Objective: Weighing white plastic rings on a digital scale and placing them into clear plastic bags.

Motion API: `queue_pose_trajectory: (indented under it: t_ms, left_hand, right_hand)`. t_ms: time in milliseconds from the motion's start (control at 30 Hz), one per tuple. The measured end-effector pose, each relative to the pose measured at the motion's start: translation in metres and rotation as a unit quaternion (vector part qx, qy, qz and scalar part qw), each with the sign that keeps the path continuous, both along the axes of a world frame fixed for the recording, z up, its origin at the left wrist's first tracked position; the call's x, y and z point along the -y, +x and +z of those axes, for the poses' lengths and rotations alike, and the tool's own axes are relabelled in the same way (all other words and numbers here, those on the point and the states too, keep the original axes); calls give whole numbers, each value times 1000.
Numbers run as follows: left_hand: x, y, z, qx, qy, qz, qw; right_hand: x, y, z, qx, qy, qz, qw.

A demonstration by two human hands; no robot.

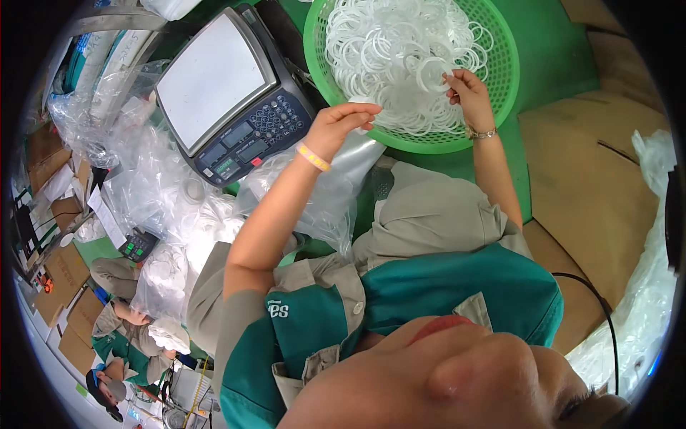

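Note:
A green perforated basket (511,79) holds a heap of translucent white plastic rings (386,50). Over its right part, my right hand (468,93) pinches a translucent ring (432,74) between thumb and fingers. My left hand (346,121) hovers at the basket's near-left rim, fingers pressed together against the thumb; whatever they hold is too small or hidden to make out. Below that hand, a clear plastic bag (307,193) lies crumpled between the basket and my legs.
Left of the basket stands a counting scale (218,79) with a keypad. More clear bags of white parts (193,222) lie beside it. Brown cardboard (593,164) lies on the right, near plastic film (629,307). A co-worker (128,350) sits at lower left holding white pieces.

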State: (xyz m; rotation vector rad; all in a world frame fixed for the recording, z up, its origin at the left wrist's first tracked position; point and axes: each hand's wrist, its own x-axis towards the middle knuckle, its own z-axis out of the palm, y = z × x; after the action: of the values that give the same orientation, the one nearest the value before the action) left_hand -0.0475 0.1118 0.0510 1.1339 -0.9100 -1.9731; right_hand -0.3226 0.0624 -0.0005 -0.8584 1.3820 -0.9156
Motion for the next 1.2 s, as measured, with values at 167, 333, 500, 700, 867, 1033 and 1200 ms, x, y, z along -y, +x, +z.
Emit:
queue_pose_trajectory:
  t_ms: [167, 333, 500, 700, 867, 1033, 1200]
  left_hand:
    - [-12, -28, -15, -12, -14, 2, 1000]
    - [-12, -47, -43, 152, -177, -29, 972]
    - [12, -48, -57, 155, -102, 46, 981]
    - [8, -48, -35, 146, -42, -13, 988]
    - [6, -50, -34, 97, -42, 16, 994]
    - [13, -38, -37, 77, 1, 31, 997]
    - [17, -22, -31, 76, 47, 65, 994]
  right_hand:
    - [-22, 18, 2, 137, 77, -23, 987]
    - [-49, 49, 10, 63, 48, 80, 994]
    - [-60, 55, -7, 21, -53, 151, 987]
    - [-51, 62, 12, -98, -118, 83, 985]
    - [-51, 73, 23, -186, -284, 204, 918]
    - [-20, 48, 10, -153, -185, 271, 932]
    - [16, 13, -18, -52, -23, 185, 981]
